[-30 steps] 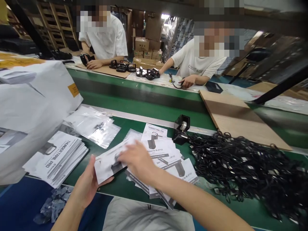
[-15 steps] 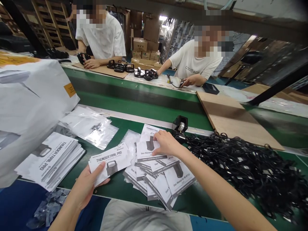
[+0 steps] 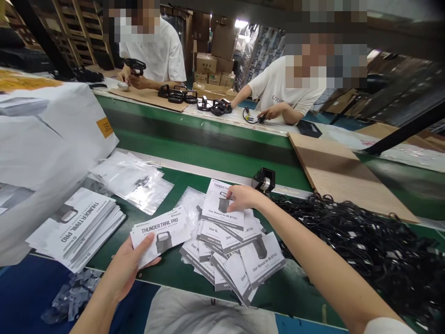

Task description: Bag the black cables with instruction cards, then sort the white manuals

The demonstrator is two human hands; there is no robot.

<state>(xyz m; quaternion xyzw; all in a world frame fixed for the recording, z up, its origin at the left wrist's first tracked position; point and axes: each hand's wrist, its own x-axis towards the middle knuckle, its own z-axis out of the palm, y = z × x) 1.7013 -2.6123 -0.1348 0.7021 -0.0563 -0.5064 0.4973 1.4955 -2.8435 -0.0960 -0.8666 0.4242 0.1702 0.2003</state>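
My left hand [image 3: 134, 257] holds a small fanned bundle of printed cards [image 3: 162, 234] marked "Thunder Trail Pro", thumb on top and fingers beneath. My right hand [image 3: 243, 197] has its thumb and fingertips at the right edge of a user manual [image 3: 219, 214], the uppermost on a loose heap. More user manuals [image 3: 262, 260] spread out below it, overlapping at different angles. Left of my left hand lies a tall, slanting stack of the same printed cards [image 3: 74, 227].
Clear plastic bags [image 3: 134, 183] lie behind the card stack. A large white sack [image 3: 62, 130] stands at far left. Black cables [image 3: 347, 241] heap on the right, beside a tape dispenser [image 3: 264, 178] and a wooden board [image 3: 344, 171]. Two co-workers handle black parts across the green conveyor [image 3: 194, 139].
My right hand has shifted slightly away from me, and the manual under it lies farther up the heap. My left hand stays nearly still. One co-worker has raised a black part.
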